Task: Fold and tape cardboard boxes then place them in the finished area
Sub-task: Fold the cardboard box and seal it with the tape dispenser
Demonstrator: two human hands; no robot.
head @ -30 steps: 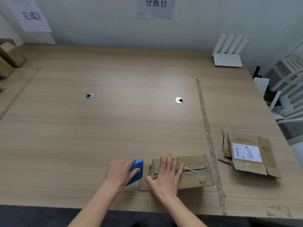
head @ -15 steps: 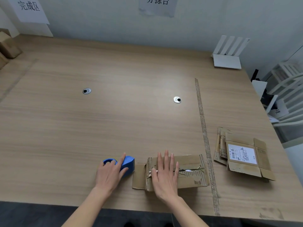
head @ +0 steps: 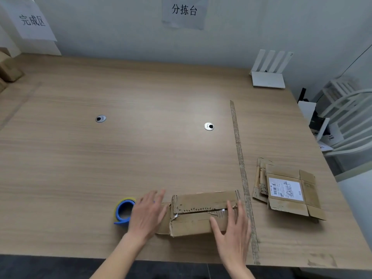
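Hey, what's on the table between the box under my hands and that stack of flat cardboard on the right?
Head view: only a worn tape strip lies between the box and the flat cardboard stack.

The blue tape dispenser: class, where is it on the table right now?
In the head view, the blue tape dispenser sits near the table's front edge, just left of the left hand and the cardboard box.

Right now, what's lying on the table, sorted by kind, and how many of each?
Folded box between the hands: 1
Flattened boxes, stack at right, count unclear, at least: 2
Tape dispenser, blue: 1
White router, far corner: 1
Finished boxes at left edge, partly cut off, at least: 1
Total: at least 6
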